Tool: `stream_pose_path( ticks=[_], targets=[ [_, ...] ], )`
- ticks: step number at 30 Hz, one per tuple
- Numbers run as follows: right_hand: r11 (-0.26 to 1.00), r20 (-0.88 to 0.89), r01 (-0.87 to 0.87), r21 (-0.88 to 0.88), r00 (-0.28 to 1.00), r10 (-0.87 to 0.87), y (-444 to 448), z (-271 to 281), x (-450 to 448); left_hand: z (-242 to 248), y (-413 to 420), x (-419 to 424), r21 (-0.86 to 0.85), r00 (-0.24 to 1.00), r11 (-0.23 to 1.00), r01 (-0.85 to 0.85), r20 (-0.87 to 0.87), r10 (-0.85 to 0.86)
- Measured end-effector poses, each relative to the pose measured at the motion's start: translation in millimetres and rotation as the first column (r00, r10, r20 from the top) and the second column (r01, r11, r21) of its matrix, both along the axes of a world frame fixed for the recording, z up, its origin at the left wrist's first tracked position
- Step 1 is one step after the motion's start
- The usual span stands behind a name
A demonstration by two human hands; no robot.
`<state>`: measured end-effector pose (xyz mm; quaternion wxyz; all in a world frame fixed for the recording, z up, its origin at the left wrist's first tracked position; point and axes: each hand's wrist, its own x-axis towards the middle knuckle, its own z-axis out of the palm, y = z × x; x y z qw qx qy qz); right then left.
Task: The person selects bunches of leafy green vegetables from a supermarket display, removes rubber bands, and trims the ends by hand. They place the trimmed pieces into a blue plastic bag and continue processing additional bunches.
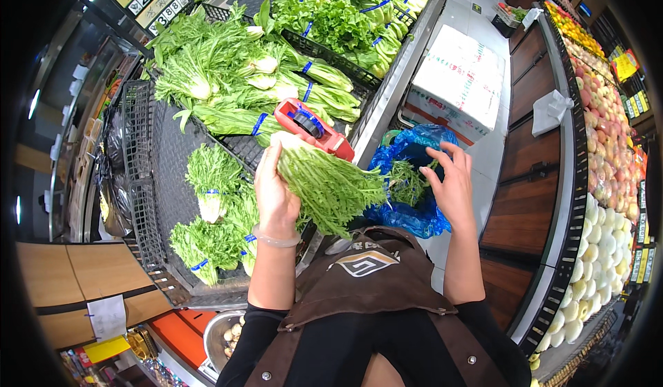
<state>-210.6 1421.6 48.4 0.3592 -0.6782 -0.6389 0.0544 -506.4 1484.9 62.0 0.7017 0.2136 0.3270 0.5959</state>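
My left hand [277, 185] holds a bunch of frilly leafy greens [331, 185] by its pale base, with the leaves pointing right. Just beyond that base, a red tape dispenser with a blue roll [313, 128] rests by the stacked greens. My right hand [449, 180] is raised over a bin lined with a blue plastic bag [430, 224], its fingers apart. Loose leaf trimmings [406, 182] lie in the bag, and a small green piece is close to my right fingertips; whether they touch it is unclear.
Untied greens [207, 61] and blue-taped bunches [212, 180] lie on the black display shelf [173, 180]. Taped lettuce [336, 24] fills a crate beyond. A white carton [456, 76] stands in the aisle beyond the bin. A fruit stand [603, 143] runs along the right.
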Motion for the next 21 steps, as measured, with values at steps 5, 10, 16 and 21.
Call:
stream_pose_path(
  ticks=[5,10,16,21],
  targets=[
    [0.944,-0.46,-0.324,0.058,0.831,0.314,7.4,6.6,-30.8,2.9,-10.4,34.0,0.041,0.998,0.998,0.043,-0.041,-0.042],
    [0.851,-0.771,-0.524,0.041,0.525,0.361,11.8,21.0,-66.3,10.1,-23.7,64.7,0.078,0.942,0.973,0.216,-0.278,-0.187],
    [0.806,-0.936,-0.585,0.085,0.231,0.267,17.0,29.1,-52.6,15.5,-10.3,43.2,0.188,0.8,0.892,0.411,-0.543,-0.254],
    [0.824,-0.956,-0.559,0.097,0.177,0.233,13.3,34.6,-34.4,26.1,1.8,52.0,0.187,0.723,0.837,0.514,-0.62,-0.305]
  ],
)
